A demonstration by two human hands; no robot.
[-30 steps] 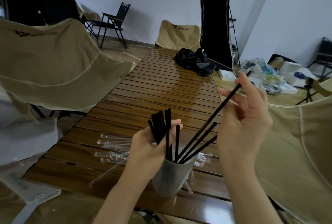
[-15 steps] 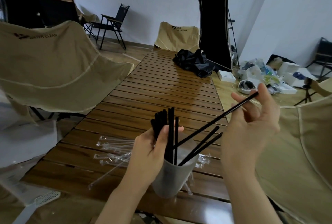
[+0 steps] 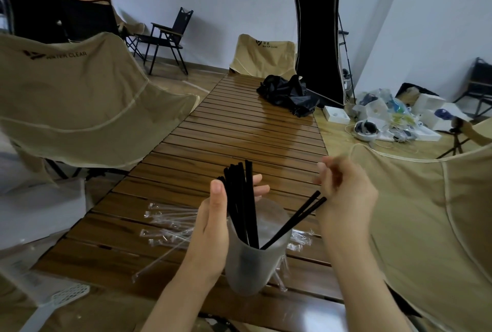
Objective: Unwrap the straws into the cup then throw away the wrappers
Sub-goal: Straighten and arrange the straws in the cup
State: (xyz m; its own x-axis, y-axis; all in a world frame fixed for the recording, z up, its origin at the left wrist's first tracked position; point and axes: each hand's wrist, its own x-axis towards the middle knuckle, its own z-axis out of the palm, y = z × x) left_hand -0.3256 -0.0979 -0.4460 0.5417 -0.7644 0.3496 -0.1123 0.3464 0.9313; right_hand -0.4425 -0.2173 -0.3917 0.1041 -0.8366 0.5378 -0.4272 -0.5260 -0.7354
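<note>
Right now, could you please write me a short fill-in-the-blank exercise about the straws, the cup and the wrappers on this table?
1. The black straws stand in a frosted translucent ____.
2. The left hand grips the upright bunch of straws and the cup, while the right hand holds ____.
3. The clear plastic wrappers lie on the slatted ____ table.

Missing words: cup; nothing; wooden

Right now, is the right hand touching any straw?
Cannot tell. In the head view the right hand is blurred, and the two leaning straws end right at its edge, so neither contact nor gap shows plainly.
</note>
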